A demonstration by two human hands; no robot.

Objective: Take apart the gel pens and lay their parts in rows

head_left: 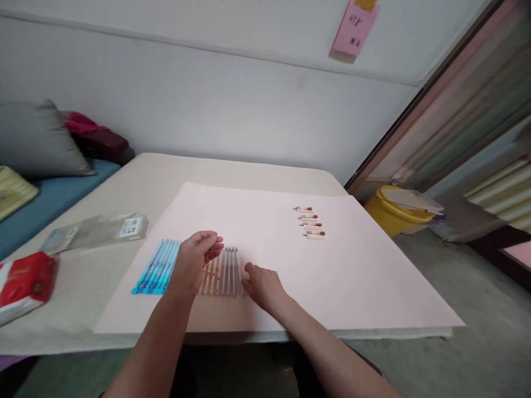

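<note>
My left hand [202, 253] hovers over a row of pens, its fingers loosely curled and the thumb apart, with nothing visible in it. Beneath and beside it lie beige-brown pens [211, 279] and grey pens [229, 273], side by side. My right hand [265, 284] rests at the right end of this row. Its fingers are bent, with thumb and forefinger apart, close to the outermost pale pen [239, 276]; whether they touch it I cannot tell. Left of my left wrist is a row of blue pens [155, 271], partly hidden by the forearm.
A pale pink sheet [352, 287] covers much of the table [249, 170]. Several small pen groups [314, 225] lie farther back on it. At left are a clear plastic package [99, 228] and a red-white packet [27, 282]. A yellow bin [384, 213] stands on the right.
</note>
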